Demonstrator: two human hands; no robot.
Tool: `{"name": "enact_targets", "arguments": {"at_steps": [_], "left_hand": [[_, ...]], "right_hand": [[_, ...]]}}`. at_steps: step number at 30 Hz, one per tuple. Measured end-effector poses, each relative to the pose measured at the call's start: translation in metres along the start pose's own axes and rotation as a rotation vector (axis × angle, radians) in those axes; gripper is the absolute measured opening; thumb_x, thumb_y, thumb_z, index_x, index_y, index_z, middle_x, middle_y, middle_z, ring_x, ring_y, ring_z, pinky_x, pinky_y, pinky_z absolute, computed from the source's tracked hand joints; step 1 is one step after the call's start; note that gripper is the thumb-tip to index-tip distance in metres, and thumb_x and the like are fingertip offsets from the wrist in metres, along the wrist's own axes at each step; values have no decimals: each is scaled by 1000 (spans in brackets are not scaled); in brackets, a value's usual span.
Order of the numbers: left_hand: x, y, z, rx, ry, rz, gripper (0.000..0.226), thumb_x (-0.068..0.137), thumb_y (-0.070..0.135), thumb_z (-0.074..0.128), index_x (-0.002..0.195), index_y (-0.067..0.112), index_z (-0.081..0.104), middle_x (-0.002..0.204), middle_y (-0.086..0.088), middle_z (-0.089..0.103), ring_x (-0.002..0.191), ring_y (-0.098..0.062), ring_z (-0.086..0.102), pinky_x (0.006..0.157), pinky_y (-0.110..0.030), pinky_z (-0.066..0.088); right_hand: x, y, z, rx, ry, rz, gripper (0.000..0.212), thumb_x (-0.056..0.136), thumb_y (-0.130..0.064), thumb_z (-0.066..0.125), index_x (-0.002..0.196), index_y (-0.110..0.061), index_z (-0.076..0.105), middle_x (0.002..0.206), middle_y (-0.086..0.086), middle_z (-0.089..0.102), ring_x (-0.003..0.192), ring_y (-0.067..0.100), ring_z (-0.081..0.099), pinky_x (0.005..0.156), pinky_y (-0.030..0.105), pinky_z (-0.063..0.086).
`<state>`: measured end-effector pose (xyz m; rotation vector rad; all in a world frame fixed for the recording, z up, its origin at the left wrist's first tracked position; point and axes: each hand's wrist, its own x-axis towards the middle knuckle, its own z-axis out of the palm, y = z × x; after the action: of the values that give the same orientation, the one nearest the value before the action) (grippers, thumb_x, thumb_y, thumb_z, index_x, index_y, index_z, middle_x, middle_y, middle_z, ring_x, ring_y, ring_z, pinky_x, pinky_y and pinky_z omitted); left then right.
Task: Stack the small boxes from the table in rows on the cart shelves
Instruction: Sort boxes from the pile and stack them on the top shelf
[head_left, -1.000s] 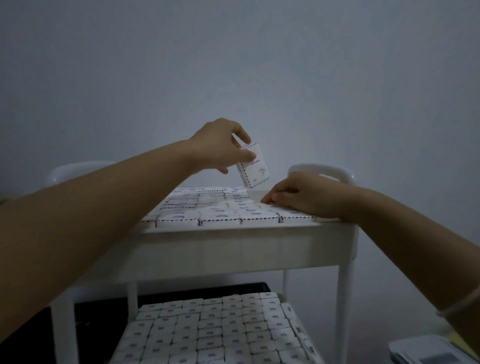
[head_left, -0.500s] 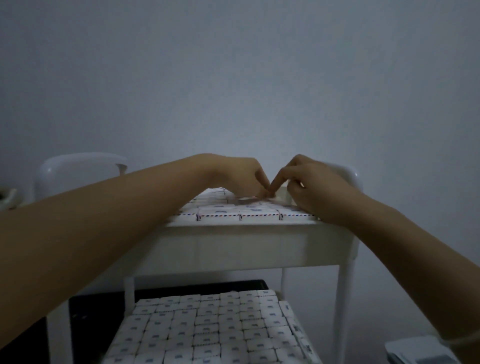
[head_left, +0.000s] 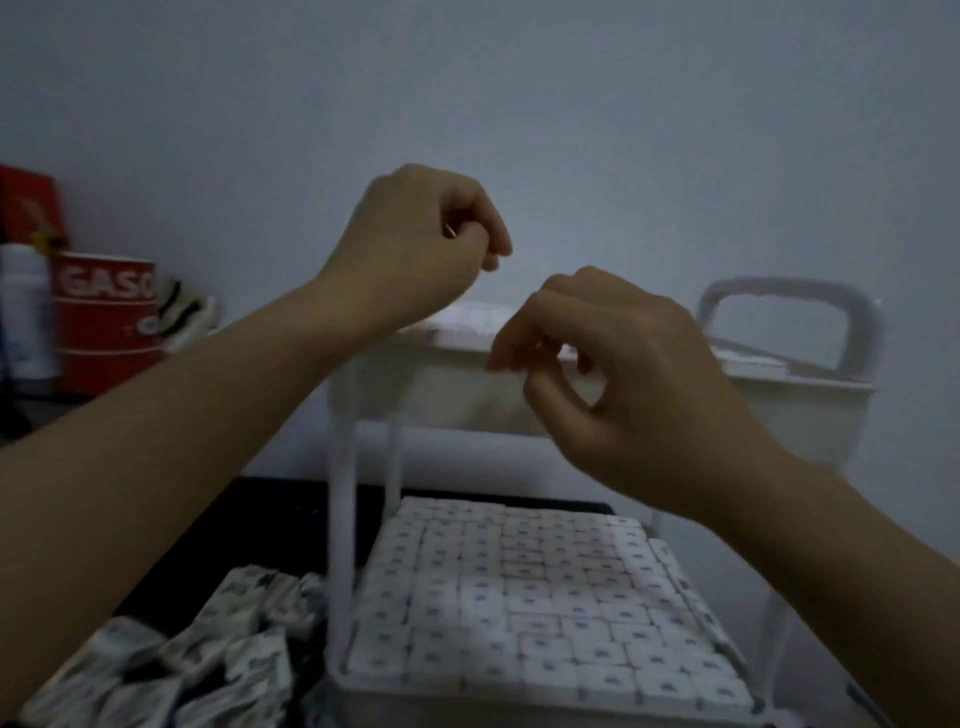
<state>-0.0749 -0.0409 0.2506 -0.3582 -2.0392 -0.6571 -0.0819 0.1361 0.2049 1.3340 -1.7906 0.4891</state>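
My left hand (head_left: 415, 244) hovers above the left end of the white cart's top shelf (head_left: 779, 387), fingers loosely curled and holding nothing. In front of that shelf's edge my right hand (head_left: 618, 379) is lifted, also loosely curled and empty. A row of small white boxes (head_left: 467, 318) shows on the top shelf between the hands. The lower shelf (head_left: 363, 680) is packed with rows of small boxes (head_left: 524, 597). Loose small boxes (head_left: 176, 660) lie in a heap on the dark table at lower left.
A red can (head_left: 106, 317) and a white bottle (head_left: 26, 312) stand at the left against the wall. The cart's handle (head_left: 789, 296) rises at its right end. Thin white cart posts (head_left: 340, 519) stand between the loose heap and the lower shelf.
The box my left hand held was set down on the top shelf. Both hands have since lifted off the shelf, empty. The view has swung left and down, showing the loose heap.
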Motion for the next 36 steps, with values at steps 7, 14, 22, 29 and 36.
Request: {"name": "enact_targets", "arguments": {"at_steps": [7, 14, 22, 29, 36], "left_hand": [[-153, -79, -71, 61, -7, -202, 21, 80, 20, 48, 76, 27, 68, 69, 9, 69, 61, -15, 65, 61, -32, 54], [-296, -195, -119, 267, -174, -744, 28, 96, 11, 52, 88, 37, 62, 86, 15, 69, 72, -3, 61, 60, -23, 47], [-346, -225, -141, 254, -149, -775, 37, 94, -2, 51, 92, 32, 66, 95, 16, 68, 82, 5, 61, 67, -16, 45], [-348, -248, -150, 247, -84, -758, 35, 91, -5, 53, 93, 26, 69, 93, 15, 70, 71, 12, 59, 55, -5, 43], [-347, -261, -156, 248, -12, -789, 44, 87, -14, 46, 95, 24, 67, 99, 15, 66, 97, 2, 60, 78, -11, 43]], "right_hand": [[4, -89, 108, 250, -311, -131, 21, 82, -10, 52, 95, -18, 66, 86, -1, 63, 73, 21, 57, 57, 42, 48], [0, -112, 250, 160, -682, 197, 38, 86, 4, 50, 117, -17, 57, 112, 8, 63, 99, 29, 61, 77, 37, 49], [2, -85, 346, -142, -1142, 538, 22, 91, -12, 55, 112, -9, 60, 117, 11, 60, 107, 27, 55, 81, 35, 48], [-7, -73, 377, 185, -1027, 745, 33, 93, -36, 56, 115, -12, 64, 112, 9, 65, 99, 26, 61, 89, 39, 52], [-9, -82, 383, 119, -792, 637, 53, 80, -32, 75, 123, -15, 50, 123, 10, 53, 109, 28, 55, 90, 40, 49]]}}
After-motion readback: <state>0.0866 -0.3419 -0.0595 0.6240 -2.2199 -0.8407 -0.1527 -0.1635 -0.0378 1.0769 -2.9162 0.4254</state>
